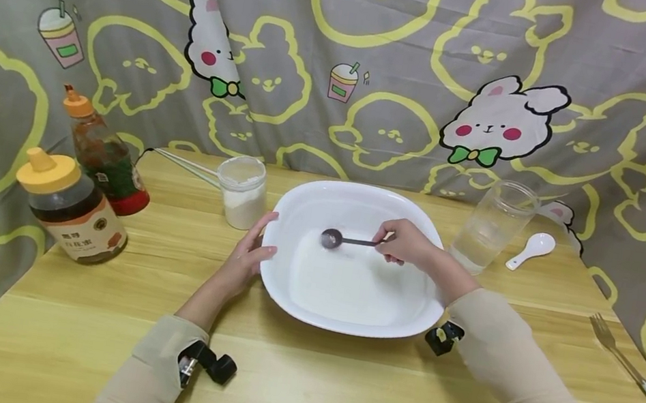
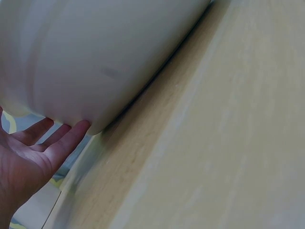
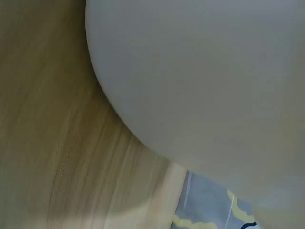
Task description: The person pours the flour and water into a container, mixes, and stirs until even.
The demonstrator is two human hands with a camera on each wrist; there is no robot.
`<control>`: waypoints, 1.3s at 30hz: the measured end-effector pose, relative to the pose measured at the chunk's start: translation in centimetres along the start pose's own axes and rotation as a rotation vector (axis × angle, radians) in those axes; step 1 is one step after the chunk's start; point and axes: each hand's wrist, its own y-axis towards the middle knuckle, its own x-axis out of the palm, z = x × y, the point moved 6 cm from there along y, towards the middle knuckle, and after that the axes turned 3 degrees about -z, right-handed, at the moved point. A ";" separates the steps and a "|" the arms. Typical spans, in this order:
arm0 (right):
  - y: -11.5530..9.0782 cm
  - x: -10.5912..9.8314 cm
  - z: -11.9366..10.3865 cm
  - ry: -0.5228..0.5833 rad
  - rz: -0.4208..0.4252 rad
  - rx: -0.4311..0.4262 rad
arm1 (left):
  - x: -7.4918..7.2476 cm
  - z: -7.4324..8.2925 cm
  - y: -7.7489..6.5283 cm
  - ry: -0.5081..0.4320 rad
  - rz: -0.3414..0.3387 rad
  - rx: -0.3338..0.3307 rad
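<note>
On the table stands a white oval basin [image 1: 345,308] with a whitish layer on its floor. My right hand [image 1: 407,242] pinches the dark handle of a small round-bowled spoon [image 1: 331,238] over the basin, the spoon's bowl to the left. In the right wrist view the basin's pale wall [image 3: 190,95] fills most of the picture and hides that hand. My left hand [image 1: 247,253] rests at the basin's left side, its thumb tip at the rim. Straight fingers [image 2: 69,138] touch the outer wall in the left wrist view.
Left of the basin are a jar of white powder [image 1: 243,204], chopsticks [image 1: 185,165], a red sauce bottle [image 1: 111,161] and a yellow-capped honey jar [image 1: 81,222]. To the right stand a clear glass [image 1: 489,228], a white spoon [image 1: 533,248] and a fork [image 1: 626,358]. A patterned curtain [image 1: 378,71] hangs behind.
</note>
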 end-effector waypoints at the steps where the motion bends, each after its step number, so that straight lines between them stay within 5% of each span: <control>1: 0.0 0.4 0.0 0.021 -0.029 0.001 | 0.0 0.0 0.0 -0.002 0.001 0.002; 7: -1.3 1.4 -0.5 -0.004 -0.176 -0.039 | 0.0 0.0 -0.1 -0.004 0.006 0.012; 12: -3.1 0.3 -0.4 -0.072 -0.222 -0.056 | 0.0 0.0 0.0 -0.001 0.001 0.019; 21: -4.3 -3.1 -0.1 -0.227 -0.028 -0.008 | -0.1 -0.1 0.2 0.001 -0.010 0.024; 31: -1.6 -0.3 -0.6 -0.031 0.003 0.033 | 0.0 -0.2 0.0 -0.004 -0.004 0.015; 39: -1.2 2.5 -2.2 0.056 -0.124 -0.008 | 0.0 -0.1 0.1 0.013 -0.009 0.024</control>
